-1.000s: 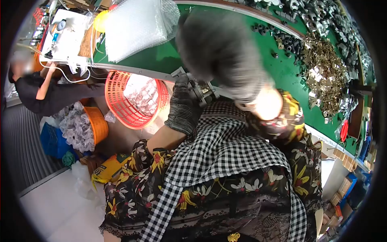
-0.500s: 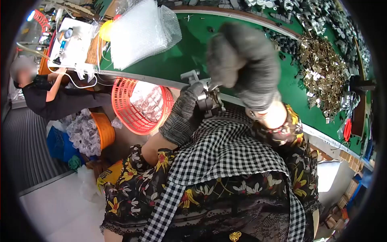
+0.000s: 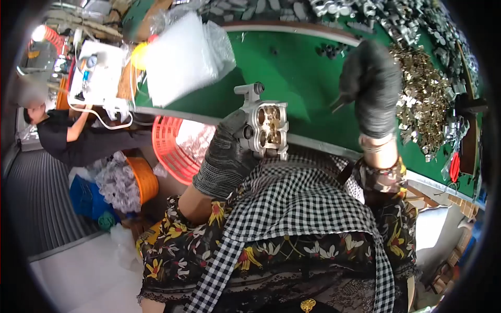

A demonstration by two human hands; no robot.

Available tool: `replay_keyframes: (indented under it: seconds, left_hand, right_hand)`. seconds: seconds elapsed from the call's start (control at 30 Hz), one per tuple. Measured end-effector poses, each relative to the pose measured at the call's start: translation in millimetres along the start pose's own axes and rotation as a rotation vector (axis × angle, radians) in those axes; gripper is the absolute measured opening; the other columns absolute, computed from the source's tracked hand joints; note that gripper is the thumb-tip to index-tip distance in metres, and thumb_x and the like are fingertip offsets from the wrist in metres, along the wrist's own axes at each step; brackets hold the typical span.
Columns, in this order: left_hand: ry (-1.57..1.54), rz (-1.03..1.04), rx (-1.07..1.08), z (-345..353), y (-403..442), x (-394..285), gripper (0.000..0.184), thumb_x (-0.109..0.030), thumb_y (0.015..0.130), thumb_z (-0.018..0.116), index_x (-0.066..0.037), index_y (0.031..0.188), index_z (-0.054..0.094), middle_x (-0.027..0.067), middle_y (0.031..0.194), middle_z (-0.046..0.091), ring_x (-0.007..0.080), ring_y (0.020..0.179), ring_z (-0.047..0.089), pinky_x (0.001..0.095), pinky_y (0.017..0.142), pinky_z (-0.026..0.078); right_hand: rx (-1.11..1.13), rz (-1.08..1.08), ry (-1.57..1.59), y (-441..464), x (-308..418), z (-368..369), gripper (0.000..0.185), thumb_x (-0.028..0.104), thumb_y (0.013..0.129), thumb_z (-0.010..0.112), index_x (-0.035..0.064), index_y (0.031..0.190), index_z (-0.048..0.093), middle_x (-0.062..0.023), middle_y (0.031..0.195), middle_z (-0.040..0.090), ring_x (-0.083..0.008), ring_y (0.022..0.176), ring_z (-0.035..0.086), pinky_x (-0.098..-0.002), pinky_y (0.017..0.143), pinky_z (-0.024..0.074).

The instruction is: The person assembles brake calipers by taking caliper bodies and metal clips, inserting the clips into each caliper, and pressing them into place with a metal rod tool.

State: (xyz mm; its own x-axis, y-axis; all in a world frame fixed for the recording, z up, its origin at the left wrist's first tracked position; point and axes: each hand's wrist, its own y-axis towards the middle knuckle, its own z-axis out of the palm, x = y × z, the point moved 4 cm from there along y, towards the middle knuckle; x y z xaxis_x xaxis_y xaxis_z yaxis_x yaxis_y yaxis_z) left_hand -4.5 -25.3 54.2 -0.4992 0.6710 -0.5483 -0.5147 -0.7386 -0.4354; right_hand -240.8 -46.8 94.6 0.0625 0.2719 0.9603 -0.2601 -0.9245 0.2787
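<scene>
My left hand (image 3: 227,148), in a grey knit glove, is closed around a silver metal brake caliper (image 3: 283,128). The caliper's open side faces up, showing round bores with a brass-coloured metal clip (image 3: 271,131) inside. Off to the right, over the green bench, my right hand (image 3: 373,78) is also gloved, with its fingers curled in and smeared by motion. A thin dark piece (image 3: 339,103) sticks out from its fingers, too blurred to name. Close by that hand lies a heap of small brass-coloured metal clips (image 3: 425,104).
Bubble wrap sheets (image 3: 182,57) lie on the green bench (image 3: 308,78). Small black parts (image 3: 331,50) and many silver castings (image 3: 386,21) sit toward the back. Below the bench edge is a red basket (image 3: 164,148). A co-worker (image 3: 52,130) stands at the left.
My right hand has moved right, away from the caliper toward the clip heap. The caliper in my left hand now shows its bores and brass-coloured clip openly.
</scene>
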Motion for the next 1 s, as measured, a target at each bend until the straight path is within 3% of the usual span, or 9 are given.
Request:
replay_keyframes:
  seconds: [0.1, 0.17, 0.27, 0.43, 0.57, 0.63, 0.73, 0.8, 1.0]
  left_hand:
    - [0.144, -0.015, 0.084, 37.0, 20.7, -13.0, 0.049, -0.035, 0.092, 0.052, -0.002, 0.127, 0.047, 0.0114, 0.111, 0.06, 0.023, 0.094, 0.063, 0.0417, 0.081, 0.055]
    - [0.312, -0.09, 0.22, 64.8, 50.9, -19.7, 0.044, -0.036, 0.092, 0.052, -0.006, 0.124, 0.05, 0.0057, 0.106, 0.06, 0.0183, 0.088, 0.062, 0.0391, 0.079, 0.053]
    - [0.166, -0.173, 0.296, 83.6, 102.5, -36.8, 0.045, -0.036, 0.09, 0.052, -0.004, 0.122, 0.053, 0.0107, 0.11, 0.061, 0.0251, 0.1, 0.06, 0.0446, 0.084, 0.051]
    - [0.541, -0.095, 0.291, 169.0, 192.9, -72.7, 0.037, -0.03, 0.088, 0.06, -0.008, 0.118, 0.055, 0.0093, 0.1, 0.065, 0.0217, 0.086, 0.064, 0.0394, 0.073, 0.056]
    - [1.271, 0.373, 0.197, 263.9, 265.9, -78.7, 0.065, -0.043, 0.08, 0.069, -0.005, 0.129, 0.048, 0.0122, 0.109, 0.058, 0.0213, 0.085, 0.059, 0.0318, 0.065, 0.052]
    - [1.8, 0.86, 0.155, 312.8, 301.4, -74.1, 0.062, -0.045, 0.079, 0.069, 0.0, 0.119, 0.055, 0.0213, 0.108, 0.062, 0.0309, 0.091, 0.062, 0.0388, 0.08, 0.049]
    - [1.939, 0.948, 0.223, 367.4, 350.8, -48.2, 0.055, -0.041, 0.08, 0.067, 0.001, 0.114, 0.059, 0.0262, 0.099, 0.064, 0.0378, 0.098, 0.061, 0.0402, 0.086, 0.046]
    - [2.033, 1.143, 0.083, 390.6, 386.6, -32.8, 0.058, -0.052, 0.074, 0.067, -0.003, 0.106, 0.064, 0.0226, 0.107, 0.063, 0.0367, 0.101, 0.06, 0.0422, 0.088, 0.047]
    - [2.461, 1.132, -0.17, 404.1, 449.0, 27.5, 0.056, -0.044, 0.079, 0.064, -0.003, 0.117, 0.06, 0.0206, 0.131, 0.049, 0.0367, 0.12, 0.048, 0.0469, 0.099, 0.04]
  right_hand:
    - [0.041, -0.217, -0.339, -1.5, -11.4, -13.4, 0.016, 0.015, 0.093, 0.051, 0.0057, 0.082, 0.056, -0.0007, 0.058, 0.05, -0.0129, 0.049, 0.05, -0.0316, 0.044, 0.0396]
    - [-0.019, -0.22, -0.409, 3.8, -5.2, -18.4, 0.013, 0.017, 0.091, 0.055, 0.0061, 0.085, 0.058, -0.0008, 0.059, 0.051, -0.0132, 0.054, 0.052, -0.0323, 0.046, 0.0405]
    - [-0.11, -0.035, 0.015, 11.0, -28.8, -42.6, 0.021, 0.024, 0.091, 0.058, 0.005, 0.081, 0.057, -0.0013, 0.055, 0.05, -0.0134, 0.051, 0.051, -0.0299, 0.045, 0.0404]
    - [-0.345, 0.193, 0.774, 19.1, -79.1, -69.2, 0.027, 0.024, 0.091, 0.057, 0.0081, 0.071, 0.049, -0.0027, 0.048, 0.045, -0.0137, 0.038, 0.044, -0.0267, 0.038, 0.04]
    - [-0.411, 0.252, 0.849, 16.2, -91.7, -69.3, 0.03, 0.027, 0.09, 0.059, 0.0079, 0.07, 0.049, -0.003, 0.049, 0.045, -0.0142, 0.038, 0.045, -0.0267, 0.039, 0.0418]
    - [-0.408, 0.26, 0.823, 17.1, -100.2, -67.9, 0.032, 0.028, 0.091, 0.059, 0.0076, 0.067, 0.049, -0.0036, 0.048, 0.046, -0.0143, 0.039, 0.046, -0.0261, 0.04, 0.0416]
    - [-0.391, 0.241, 0.808, 15.7, -98.2, -69.5, 0.034, 0.03, 0.091, 0.059, 0.0069, 0.067, 0.05, -0.0046, 0.047, 0.047, -0.0148, 0.041, 0.049, -0.0267, 0.042, 0.0414]
    - [-0.415, 0.289, 0.802, 14.2, -93.7, -70.4, 0.035, 0.029, 0.092, 0.059, 0.0067, 0.066, 0.05, -0.005, 0.048, 0.048, -0.0152, 0.041, 0.049, -0.027, 0.042, 0.0414]
    - [-0.391, 0.342, 0.797, 16.6, -101.5, -72.5, 0.031, 0.028, 0.092, 0.059, 0.0063, 0.071, 0.052, -0.0037, 0.051, 0.051, -0.0135, 0.041, 0.048, -0.0255, 0.044, 0.0403]
